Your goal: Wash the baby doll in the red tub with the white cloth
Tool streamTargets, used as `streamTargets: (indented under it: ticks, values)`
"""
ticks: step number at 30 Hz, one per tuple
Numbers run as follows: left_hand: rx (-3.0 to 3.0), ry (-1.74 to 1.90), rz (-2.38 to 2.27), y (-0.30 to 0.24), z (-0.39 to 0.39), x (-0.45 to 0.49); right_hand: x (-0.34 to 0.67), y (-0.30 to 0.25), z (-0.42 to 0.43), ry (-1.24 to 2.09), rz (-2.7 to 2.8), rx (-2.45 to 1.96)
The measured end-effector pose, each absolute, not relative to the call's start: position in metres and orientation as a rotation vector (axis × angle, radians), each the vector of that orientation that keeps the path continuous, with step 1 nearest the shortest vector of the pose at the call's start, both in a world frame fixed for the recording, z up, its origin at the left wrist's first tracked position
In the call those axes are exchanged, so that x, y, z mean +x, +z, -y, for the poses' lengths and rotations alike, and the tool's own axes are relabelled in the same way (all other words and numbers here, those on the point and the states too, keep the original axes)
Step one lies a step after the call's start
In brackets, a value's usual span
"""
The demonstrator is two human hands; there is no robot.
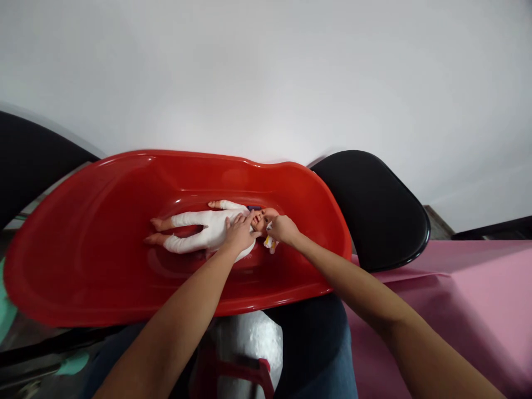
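Note:
A baby doll (211, 230) in a white long-sleeved suit lies on its back in a red plastic baby bathtub (83, 221), its head toward the right and its bare feet toward the left. My left hand (240, 233) rests with spread fingers on the doll's chest and chin. My right hand (285, 229) is beside the doll's head and pinches a small white and yellow item (270, 239). I cannot tell what that item is.
Black curved seat-like panels (369, 210) stand behind the tub on both sides. A pink sheet (469, 293) covers a surface on the right. My denim-covered legs (316, 349) and a red stool (233, 368) lie below the tub, with a white wall beyond.

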State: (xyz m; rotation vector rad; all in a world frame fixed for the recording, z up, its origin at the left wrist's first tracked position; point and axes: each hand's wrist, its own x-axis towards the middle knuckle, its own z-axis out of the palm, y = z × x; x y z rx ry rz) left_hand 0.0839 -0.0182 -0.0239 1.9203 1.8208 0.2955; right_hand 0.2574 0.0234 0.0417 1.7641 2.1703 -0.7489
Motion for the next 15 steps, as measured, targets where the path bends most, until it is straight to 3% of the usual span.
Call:
streamTargets:
  ticks: [15]
  values:
    - [1.958,0.280,-1.823,-0.039,0.015,0.078,0.248,0.031,-0.015,-0.814,-2.589,1.416]
